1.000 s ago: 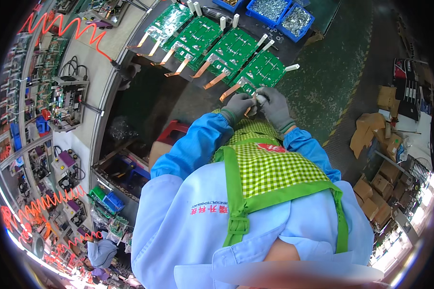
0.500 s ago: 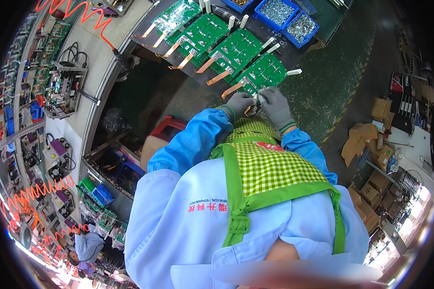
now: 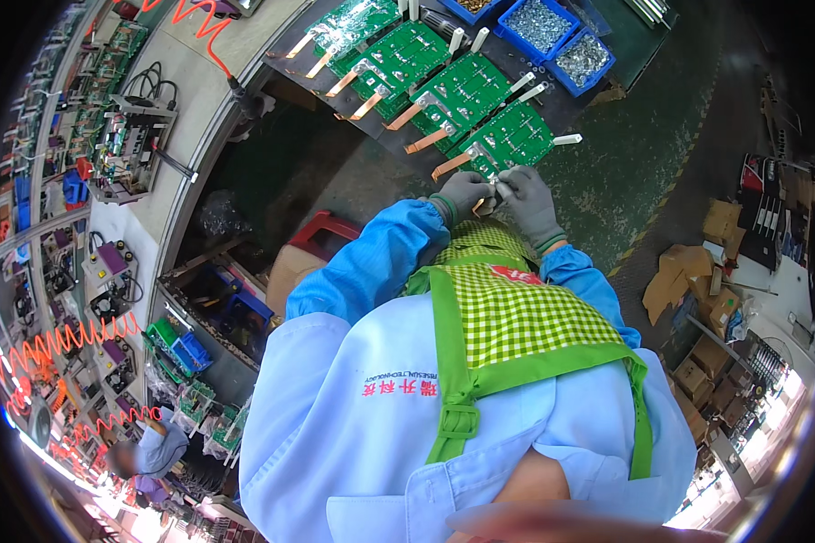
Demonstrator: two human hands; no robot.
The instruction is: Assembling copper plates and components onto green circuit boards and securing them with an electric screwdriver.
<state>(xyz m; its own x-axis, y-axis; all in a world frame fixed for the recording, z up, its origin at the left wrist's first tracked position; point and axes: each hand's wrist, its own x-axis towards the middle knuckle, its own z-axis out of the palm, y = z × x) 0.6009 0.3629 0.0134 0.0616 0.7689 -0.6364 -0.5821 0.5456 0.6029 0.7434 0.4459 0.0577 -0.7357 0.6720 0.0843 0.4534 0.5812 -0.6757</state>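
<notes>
Both my gloved hands meet at the near corner of the rightmost green circuit board (image 3: 514, 136). My left hand (image 3: 463, 194) is closed, its fingertips at a copper strip (image 3: 478, 205) whose end pokes out below them. Beside it, my right hand (image 3: 529, 201) is closed in a pinch at the strip's board end; whatever it grips is hidden by the fingers. A second copper strip (image 3: 453, 166) sticks out from the same board, just beyond my left hand. White posts (image 3: 567, 139) jut from the boards' far edges.
More green boards with copper strips (image 3: 462, 90) lie in a row to the left on the dark table (image 3: 312, 86). Blue bins (image 3: 581, 61) of small metal parts stand behind. A red stool (image 3: 321, 233) is at lower left, cardboard (image 3: 679, 281) at right. A person (image 3: 158, 448) works at far lower left.
The whole view has shifted slightly, so the boards and bins appear a little further right. Both hands stay together at the same board corner, with only small finger movement.
</notes>
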